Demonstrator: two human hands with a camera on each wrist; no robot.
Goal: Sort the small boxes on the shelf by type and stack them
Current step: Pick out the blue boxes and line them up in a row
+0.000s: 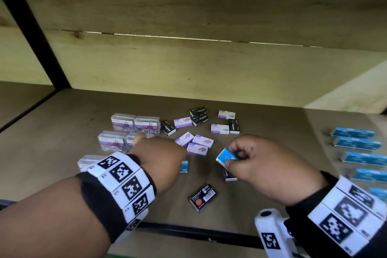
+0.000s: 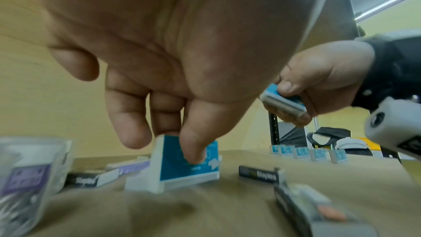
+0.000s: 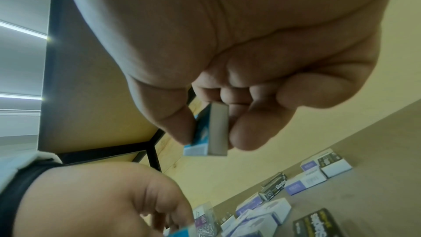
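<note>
A person sorts stationery on a wooden shelf (image 1: 272,111), both hands busy with blue boxes. The right hand (image 1: 257,161) is clamped on a blue box (image 1: 227,158), thumb on one broad face and fingers on the other, lifted clear of the shelf with one end sticking out. That grip leaves the box free to be carried, probably toward the blue row (image 1: 360,155) lying well off to the hand's right, where like boxes are already gathered.

The left hand (image 1: 161,159) reaches down on a second blue box (image 2: 187,163), which stands tilted on its edge on the shelf. Thumb and fingertips pinch its faces, though motion blur in the wrist view makes the firmness of that hold hard to judge. It looks like a pick-up just starting.

Nearer the person than both hands, a black box (image 1: 202,197) lies flat, alone. Another black box (image 1: 229,175) sits just under the right hand. Beyond the left hand's knuckles three purple boxes (image 1: 194,142) cluster, touching. To that hand's left, clear paper-clip cases (image 1: 136,123) already sit grouped in pairs. Farthest back, black staples boxes (image 1: 200,116) and more purple ones remain mixed, still unsorted.
</note>
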